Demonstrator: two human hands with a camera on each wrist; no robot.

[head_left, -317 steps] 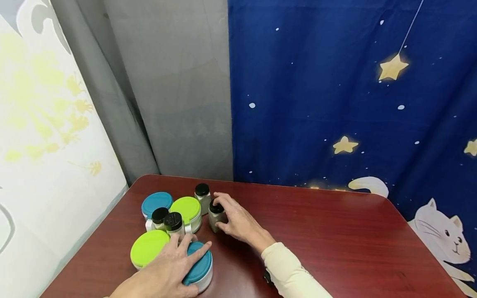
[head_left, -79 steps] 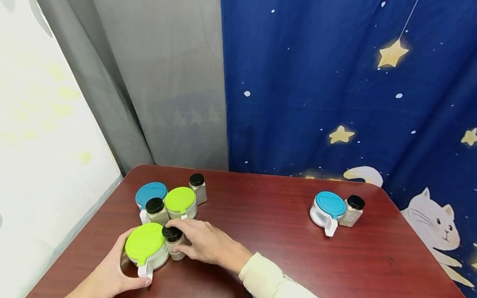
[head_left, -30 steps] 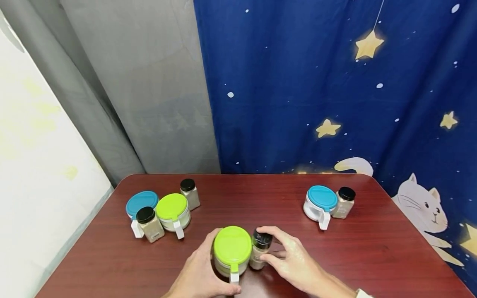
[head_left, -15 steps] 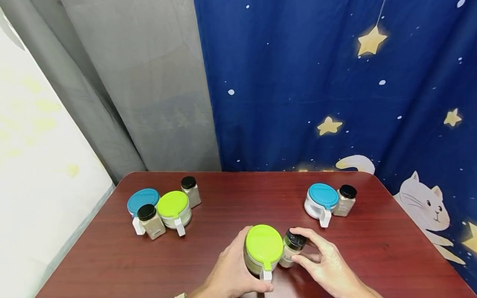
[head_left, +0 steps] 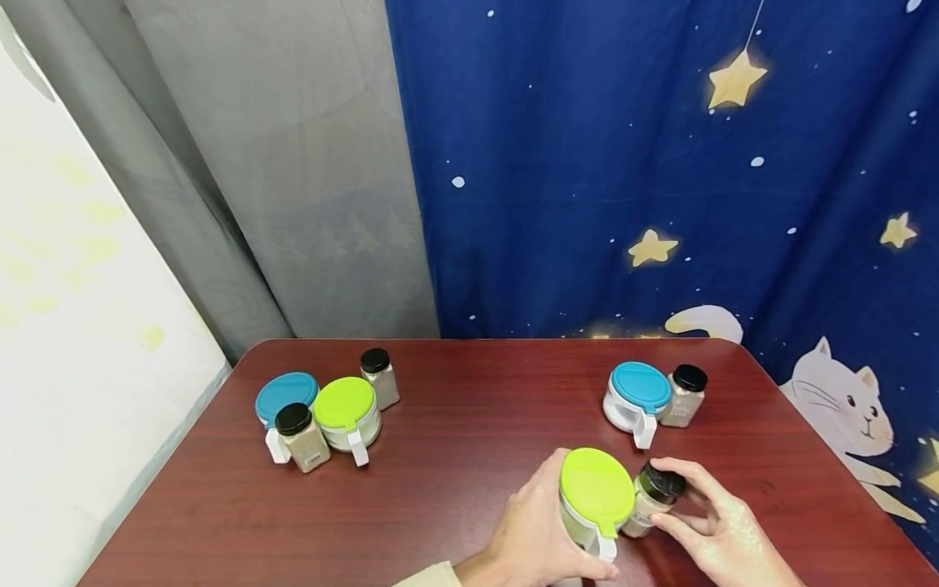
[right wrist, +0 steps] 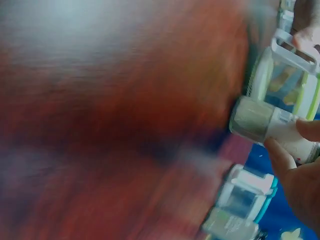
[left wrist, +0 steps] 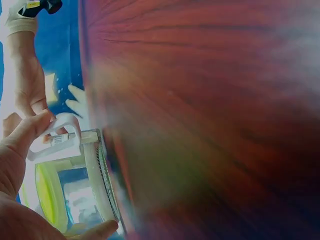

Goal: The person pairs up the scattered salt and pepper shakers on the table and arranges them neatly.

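My left hand [head_left: 535,522] grips a round clear jar with a lime-green lid [head_left: 597,489] and a white handle, its fingers wrapped round the far-left side. Beside it my right hand [head_left: 722,522] pinches a spice bottle with a black cap [head_left: 660,483], which tilts slightly. Jar and bottle stand side by side at the front right of the table. In the right wrist view the bottle [right wrist: 255,120] shows clear glass and a pale label, close against the jar [right wrist: 285,85]. The left wrist view has the jar's white handle [left wrist: 67,131] by my thumb.
Behind them stand a blue-lidded jar [head_left: 638,391] and a black-capped bottle [head_left: 685,398]. At the left of the red-brown table [head_left: 477,408] are another blue-lidded jar [head_left: 286,395], a green-lidded jar [head_left: 345,403] and two black-capped bottles, one nearer [head_left: 302,440], one farther [head_left: 380,379].
Both hands have carried the green-lidded jar and the black-capped bottle rightward across the table from the left group. Earlier, a blue-lidded jar and another bottle moved from left to back right.
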